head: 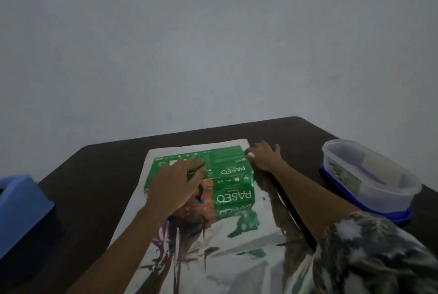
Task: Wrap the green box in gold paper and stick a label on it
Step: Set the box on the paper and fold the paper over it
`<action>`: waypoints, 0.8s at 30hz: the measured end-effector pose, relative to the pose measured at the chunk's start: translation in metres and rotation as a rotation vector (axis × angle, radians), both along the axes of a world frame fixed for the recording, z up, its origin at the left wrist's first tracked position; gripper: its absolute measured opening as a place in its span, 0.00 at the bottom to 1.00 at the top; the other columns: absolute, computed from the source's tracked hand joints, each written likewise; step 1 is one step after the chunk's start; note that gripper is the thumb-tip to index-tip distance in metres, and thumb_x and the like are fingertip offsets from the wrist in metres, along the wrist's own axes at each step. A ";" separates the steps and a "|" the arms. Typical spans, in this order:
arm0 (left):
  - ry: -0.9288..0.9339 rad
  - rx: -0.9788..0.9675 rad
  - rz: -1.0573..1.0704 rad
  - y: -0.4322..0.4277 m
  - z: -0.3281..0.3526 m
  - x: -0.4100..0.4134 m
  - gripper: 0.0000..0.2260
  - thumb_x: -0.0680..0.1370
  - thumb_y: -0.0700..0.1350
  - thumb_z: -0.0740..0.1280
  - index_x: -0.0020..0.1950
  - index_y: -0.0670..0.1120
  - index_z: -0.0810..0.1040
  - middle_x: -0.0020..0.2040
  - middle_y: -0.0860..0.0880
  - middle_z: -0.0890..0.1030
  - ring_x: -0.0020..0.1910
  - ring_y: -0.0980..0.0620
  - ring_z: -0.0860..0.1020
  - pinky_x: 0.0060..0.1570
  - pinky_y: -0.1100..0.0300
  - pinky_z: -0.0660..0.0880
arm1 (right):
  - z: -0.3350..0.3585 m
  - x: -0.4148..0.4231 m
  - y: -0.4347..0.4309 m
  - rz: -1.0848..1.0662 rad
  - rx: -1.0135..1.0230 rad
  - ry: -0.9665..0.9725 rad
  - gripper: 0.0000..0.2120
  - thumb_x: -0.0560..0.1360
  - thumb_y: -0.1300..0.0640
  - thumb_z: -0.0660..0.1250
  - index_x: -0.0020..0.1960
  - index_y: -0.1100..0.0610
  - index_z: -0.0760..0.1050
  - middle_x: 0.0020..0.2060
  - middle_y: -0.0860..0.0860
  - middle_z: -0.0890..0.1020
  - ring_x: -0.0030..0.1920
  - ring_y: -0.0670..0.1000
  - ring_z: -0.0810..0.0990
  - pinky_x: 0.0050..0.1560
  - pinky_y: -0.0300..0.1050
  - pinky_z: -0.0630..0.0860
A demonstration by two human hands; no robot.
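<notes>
The green box (pixel 228 171) lies on shiny wrapping paper (pixel 237 260) near the bench's (pixel 104 175) far edge. The left hand (pixel 180 175) presses flat on its top; the right hand (pixel 263 156) rests spread at its far right corner. A clear tub (pixel 369 175) stands at the right edge and a blue block (pixel 21 203) at the left.

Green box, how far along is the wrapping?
Early. Done: the green box lies on the spread sheet of paper. In hand: the left hand presses flat on the box top, and the right hand rests at its far right corner by the paper's edge. Left: no side is covered yet and nothing is stuck on the box.
</notes>
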State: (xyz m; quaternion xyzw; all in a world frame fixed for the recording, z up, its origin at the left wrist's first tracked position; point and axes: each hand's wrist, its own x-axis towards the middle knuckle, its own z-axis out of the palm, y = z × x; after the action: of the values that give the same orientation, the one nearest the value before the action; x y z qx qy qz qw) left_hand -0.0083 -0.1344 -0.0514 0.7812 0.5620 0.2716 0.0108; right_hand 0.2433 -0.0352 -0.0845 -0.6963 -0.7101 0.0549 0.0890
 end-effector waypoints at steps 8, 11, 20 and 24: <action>0.021 -0.021 0.012 0.002 0.002 0.000 0.17 0.79 0.58 0.58 0.66 0.58 0.74 0.69 0.56 0.71 0.68 0.50 0.71 0.66 0.52 0.69 | 0.020 -0.024 -0.014 -0.080 0.197 0.961 0.20 0.82 0.52 0.56 0.68 0.63 0.70 0.67 0.58 0.73 0.68 0.57 0.69 0.68 0.48 0.63; 0.074 -0.034 0.028 -0.004 0.006 0.000 0.18 0.80 0.58 0.57 0.68 0.56 0.73 0.70 0.53 0.71 0.65 0.48 0.74 0.61 0.54 0.70 | 0.028 -0.033 -0.042 -0.042 0.091 1.110 0.24 0.82 0.48 0.53 0.72 0.61 0.65 0.70 0.56 0.69 0.71 0.55 0.66 0.69 0.49 0.61; -0.738 -0.080 0.182 -0.022 0.042 -0.034 0.19 0.80 0.51 0.62 0.68 0.44 0.73 0.67 0.48 0.74 0.63 0.52 0.73 0.61 0.61 0.65 | 0.020 -0.055 -0.103 -0.087 0.077 1.301 0.28 0.81 0.41 0.49 0.75 0.56 0.58 0.74 0.52 0.62 0.73 0.54 0.61 0.71 0.51 0.58; -0.925 -0.505 0.254 -0.044 0.026 -0.043 0.16 0.78 0.45 0.66 0.63 0.40 0.74 0.57 0.43 0.77 0.48 0.46 0.75 0.56 0.49 0.70 | 0.011 -0.065 -0.114 -0.016 -0.074 1.279 0.33 0.75 0.34 0.50 0.75 0.50 0.58 0.74 0.51 0.62 0.72 0.55 0.64 0.71 0.60 0.59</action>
State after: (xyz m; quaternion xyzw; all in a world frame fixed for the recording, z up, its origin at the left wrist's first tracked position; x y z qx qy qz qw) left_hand -0.0509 -0.1782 -0.0253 0.4792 0.6364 0.4428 0.4113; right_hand 0.1780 -0.1491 -0.0731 -0.5336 -0.5092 0.4834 0.4715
